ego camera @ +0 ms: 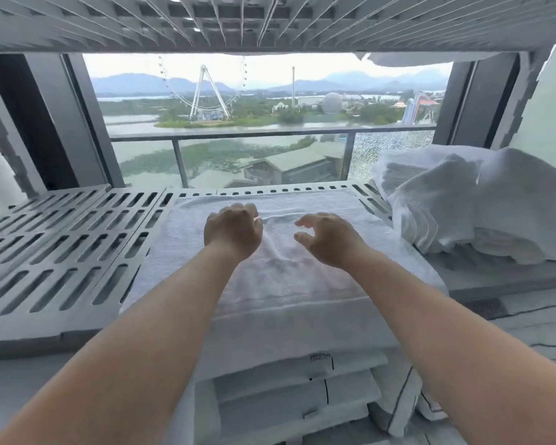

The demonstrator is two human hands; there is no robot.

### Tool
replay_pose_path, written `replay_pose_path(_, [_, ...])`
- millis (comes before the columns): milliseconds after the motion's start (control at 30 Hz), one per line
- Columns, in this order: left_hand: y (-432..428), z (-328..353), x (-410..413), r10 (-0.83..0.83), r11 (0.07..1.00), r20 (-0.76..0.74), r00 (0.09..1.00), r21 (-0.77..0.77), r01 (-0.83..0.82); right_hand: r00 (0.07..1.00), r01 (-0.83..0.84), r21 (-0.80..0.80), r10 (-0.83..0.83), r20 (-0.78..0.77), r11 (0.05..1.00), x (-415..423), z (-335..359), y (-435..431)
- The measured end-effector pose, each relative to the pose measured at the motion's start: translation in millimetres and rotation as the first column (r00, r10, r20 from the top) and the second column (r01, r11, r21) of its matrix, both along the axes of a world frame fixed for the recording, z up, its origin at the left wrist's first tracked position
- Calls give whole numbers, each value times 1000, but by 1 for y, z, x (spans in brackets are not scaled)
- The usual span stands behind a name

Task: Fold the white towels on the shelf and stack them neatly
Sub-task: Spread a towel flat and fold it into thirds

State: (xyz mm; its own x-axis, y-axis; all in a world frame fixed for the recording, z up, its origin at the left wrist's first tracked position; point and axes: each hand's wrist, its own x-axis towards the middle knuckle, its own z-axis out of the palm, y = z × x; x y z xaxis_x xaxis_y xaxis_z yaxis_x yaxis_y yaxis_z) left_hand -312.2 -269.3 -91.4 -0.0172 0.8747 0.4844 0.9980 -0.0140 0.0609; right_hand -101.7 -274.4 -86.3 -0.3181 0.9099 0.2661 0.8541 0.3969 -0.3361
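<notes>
Left hand (233,231) curled and right hand (326,237) half-spread hovered over the flat white terry towel (270,284); a rumpled white towel heap (472,200) crowded the slotted grey plastic shelf (61,239) rightward.

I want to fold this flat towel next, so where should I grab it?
Likely the towel by its two far corners, one per hand, reaching from the near side: it lies spread flat on the shelf, far edge free, so pulling that edge toward you halves it.

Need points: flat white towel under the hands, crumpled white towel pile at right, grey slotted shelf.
flat white towel (286,284), head view, bare middle
crumpled white towel pile (482,200), head view, top fold
grey slotted shelf (61,245), head view, empty left panel
</notes>
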Motion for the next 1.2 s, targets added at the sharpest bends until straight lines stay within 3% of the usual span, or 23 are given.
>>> replay_pose_path(200, [64, -4, 16, 199, 972, 42, 979, -136, -192, 994, -95, -90, 100, 51, 991, -6, -2, 92])
replay_pose_path(367, [93, -7, 14, 114, 941, 147, 983, -334, -59, 982, -168, -171, 180, 57, 971, -26, -14, 143])
replay_pose_path(467, [101, -9, -2, 140, 883, 114, 984, -464, -72, 973, -173, -157, 194, 128, 972, -19, -22, 167])
replay_pose_path(733, [114, -8, -69, 368, 793, 61, 928, -541, -279, 965, 98, -192, -46, 259, 976, 37, -24, 213])
replay_pose_path(900, [131, -5, -90, 621, 654, -49, 782, -519, -551, 968, 176, -182, -137, 210, 967, 41, -23, 228])
replay_pose_path(967, [140, -2, -87, 583, 704, -70, 809, -453, -547, 987, 134, -122, -121, 104, 983, 27, -22, 229])
replay_pose_path(1067, [156, 1, -74, 396, 860, -13, 918, -345, -376, 995, 95, -89, -96, -5, 992, 12, -18, 230])
replay_pose_path(1133, [166, 2, -66, 313, 892, 65, 948, -364, -269, 996, 93, -65, -93, 10, 994, 7, -18, 235])
replay_pose_path(1200, [174, 1, -64, 289, 887, 43, 956, -388, -251, 996, 92, -37, -92, 16, 995, 4, -18, 241])
